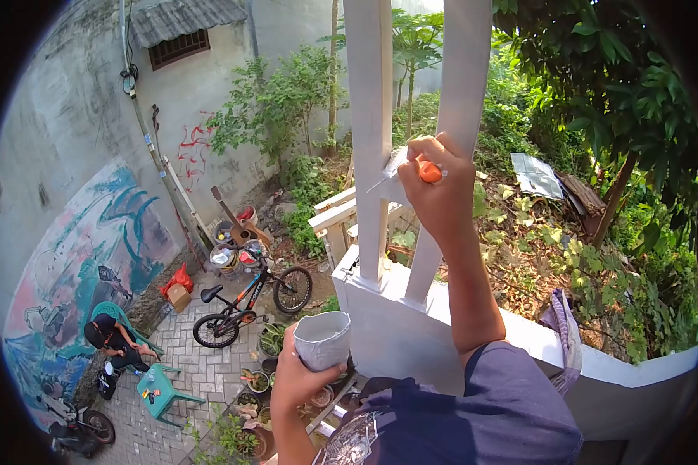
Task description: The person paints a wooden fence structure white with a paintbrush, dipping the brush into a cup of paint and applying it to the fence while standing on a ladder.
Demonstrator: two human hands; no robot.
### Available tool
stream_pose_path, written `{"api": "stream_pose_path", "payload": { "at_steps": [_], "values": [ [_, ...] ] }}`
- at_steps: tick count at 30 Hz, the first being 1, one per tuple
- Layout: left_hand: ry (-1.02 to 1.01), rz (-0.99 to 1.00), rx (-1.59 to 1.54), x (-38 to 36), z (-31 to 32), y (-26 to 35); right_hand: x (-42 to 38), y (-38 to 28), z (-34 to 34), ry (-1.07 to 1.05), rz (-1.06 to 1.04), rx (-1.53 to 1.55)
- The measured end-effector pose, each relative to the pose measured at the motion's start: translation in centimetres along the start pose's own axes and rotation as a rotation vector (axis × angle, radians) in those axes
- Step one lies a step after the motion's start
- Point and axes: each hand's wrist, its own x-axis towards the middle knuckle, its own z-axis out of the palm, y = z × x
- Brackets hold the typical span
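Note:
My left hand (293, 373) is wrapped round a grey-white cup (323, 353) with an uneven rim and pale coating. The cup is upright, and its contents are hard to make out. Higher up, my right hand (440, 182) grips what looks like a paintbrush by its orange handle (430, 171). Its head is mostly hidden behind my fingers, at the short crosspiece between two white posts (371, 124). The posts rise from a white wall (395, 329).
Far below is a paved yard with a bicycle (248, 298), a guitar (244, 229), a green table (161, 390) and potted plants. A person (116, 345) sits by the mural. A cloth (564, 337) hangs over the wall at right; leafy ground lies beyond.

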Motion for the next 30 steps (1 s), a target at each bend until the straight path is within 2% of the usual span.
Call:
{"api": "stream_pose_path", "payload": {
  "at_steps": [1, 3, 4, 5, 7, 14, 16, 17, 19, 21, 23, 25, 27, 28, 30],
  "values": [
    [0.002, -0.005, 0.019, -0.1, 0.0, 0.2, 0.1, 0.0, -0.2, -0.002, -0.006, -0.002],
    [0.001, -0.004, 0.028, 0.1, 0.2, 0.2, 0.4, -0.4, -1.1, 0.068, 0.214, 0.343],
    [0.005, -0.003, 0.018, 0.1, 0.2, 0.0, 0.3, -0.4, -1.5, 0.098, 0.253, 0.385],
    [0.011, -0.003, 0.011, 0.1, 0.2, -0.1, 0.6, -0.7, -1.6, 0.095, 0.251, 0.385],
    [0.011, 0.001, -0.004, 0.2, 0.2, -0.4, 0.8, -1.5, -1.6, 0.239, 0.008, 0.116],
    [0.013, 0.0, 0.011, 0.1, 0.2, -0.5, -1.2, 0.3, -1.0, 0.185, -0.008, 0.166],
    [0.009, 0.001, 0.003, 0.1, 0.2, -0.6, -2.3, 1.2, -1.2, 0.123, 0.179, 0.242],
    [0.006, 0.01, -0.006, 0.2, 0.2, -0.5, -2.6, 1.3, -1.6, 0.122, 0.176, 0.242],
    [0.004, 0.013, -0.001, 0.2, 0.3, 0.1, -2.2, 0.2, -2.5, 0.222, 0.328, 0.404],
    [0.0, 0.01, 0.009, 0.2, 0.4, 0.4, -1.6, -1.2, -2.4, 0.287, 0.318, 0.518],
    [-0.002, 0.02, 0.017, 0.2, 0.4, 0.2, -0.5, -1.4, -1.3, 0.509, 0.146, 0.647],
    [-0.01, 0.01, 0.013, 0.1, 0.4, 0.1, 1.0, -0.1, 0.5, 0.568, -0.04, 0.522],
    [-0.017, 0.007, 0.004, 0.1, 0.6, 0.0, 2.5, -0.2, 1.9, 0.539, -0.129, 0.361],
    [-0.02, 0.008, -0.004, 0.1, 0.6, 0.0, 2.2, -0.4, 2.6, 0.538, -0.129, 0.359],
    [-0.017, 0.012, -0.01, 0.1, 0.5, 0.2, 0.9, -0.1, 4.4, 0.398, 0.077, 0.551]
  ]
}}
